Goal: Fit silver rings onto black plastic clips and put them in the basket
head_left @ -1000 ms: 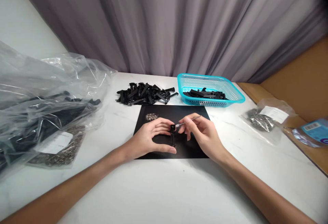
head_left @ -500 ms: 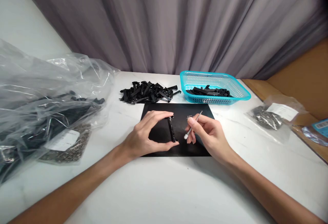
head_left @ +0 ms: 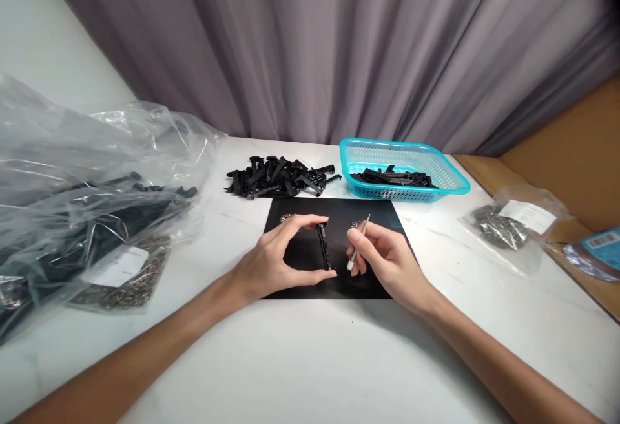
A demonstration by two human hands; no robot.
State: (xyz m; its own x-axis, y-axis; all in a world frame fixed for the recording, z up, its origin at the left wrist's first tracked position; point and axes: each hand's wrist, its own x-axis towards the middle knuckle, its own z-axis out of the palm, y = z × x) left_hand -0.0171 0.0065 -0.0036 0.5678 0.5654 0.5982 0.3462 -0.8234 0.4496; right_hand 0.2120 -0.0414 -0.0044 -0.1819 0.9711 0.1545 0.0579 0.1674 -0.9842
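In my left hand (head_left: 278, 253) a long, narrow black plastic part (head_left: 324, 247) is gripped by its two ends, thumb below and fingertips above. My right hand (head_left: 382, 256) is closed around a thin silver tool (head_left: 359, 243) with a pale, wider lower end; its exact kind is unclear. The tool leans slightly right at the top, a short gap away from the plastic part. Both hands are above a black mat (head_left: 300, 288). Small shiny metal pieces (head_left: 287, 217) lie on the mat behind my left hand, and more metal pieces (head_left: 356, 224) show by my right fingers.
Behind the mat lies a heap of black plastic parts (head_left: 278, 177). A blue basket (head_left: 455, 181) beside it holds similar parts. Large clear bags (head_left: 159, 133) cover the left side. A bag of small metal pieces (head_left: 498, 227) and a cardboard box (head_left: 581, 152) are at the right.
My right hand has shifted a little left toward the plastic part, and the tool stands more upright. The left hand keeps its grip. Metal pieces behind it now show.
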